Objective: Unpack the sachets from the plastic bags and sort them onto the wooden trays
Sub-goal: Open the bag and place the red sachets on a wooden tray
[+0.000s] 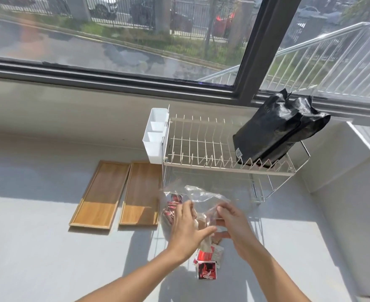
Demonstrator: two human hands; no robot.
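Note:
Two empty wooden trays lie side by side on the white counter, the left tray [99,196] and the right tray [141,194]. Just right of them sits a clear plastic bag [203,196] with red sachets [172,203] inside. My left hand [188,229] and my right hand [234,225] both grip the bag's crumpled plastic from above. Below my hands, red-and-white sachets [207,265] hang or lie loose on the counter. Part of the bag's contents is hidden behind my hands.
A wire dish rack [201,147] stands behind the bag, with a white cutlery holder [154,136] on its left end and black foil bags [275,129] leaning on its right. A window runs along the back, and a white wall closes the right side.

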